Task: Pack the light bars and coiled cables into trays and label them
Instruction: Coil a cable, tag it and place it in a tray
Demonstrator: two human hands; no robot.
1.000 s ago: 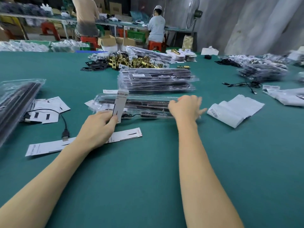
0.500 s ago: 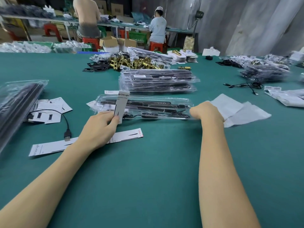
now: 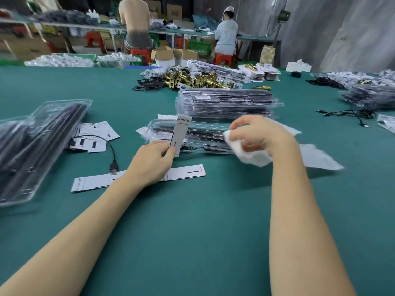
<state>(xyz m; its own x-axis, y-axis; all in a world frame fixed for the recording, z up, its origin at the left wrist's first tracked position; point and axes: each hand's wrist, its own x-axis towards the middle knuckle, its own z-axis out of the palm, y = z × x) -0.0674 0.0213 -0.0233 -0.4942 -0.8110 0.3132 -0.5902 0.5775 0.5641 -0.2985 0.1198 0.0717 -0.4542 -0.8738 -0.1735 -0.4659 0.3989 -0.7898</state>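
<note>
A clear plastic tray (image 3: 203, 129) holding dark light bars lies across the green table in front of me. My left hand (image 3: 151, 162) pinches a long white "Grow Light" label card (image 3: 181, 133) and holds it upright at the tray's left part. My right hand (image 3: 260, 137) grips a folded white paper sheet (image 3: 250, 154), lifted just over the tray's right end and blurred. Another label card (image 3: 139, 178) lies flat on the table under my left wrist. A stack of filled trays (image 3: 226, 102) sits behind.
A larger tray of light bars (image 3: 38, 146) lies at the left, with leaflets (image 3: 94, 135) and a black USB cable (image 3: 113, 165) beside it. More white sheets (image 3: 320, 159) lie at the right. Brass hardware (image 3: 192, 79), cables (image 3: 350, 114) and two seated people (image 3: 226, 33) are farther back.
My right hand left the tray's right end, took a white folded sheet from the pile at the right and brought it left over the tray. The left hand kept holding the label card upright.
</note>
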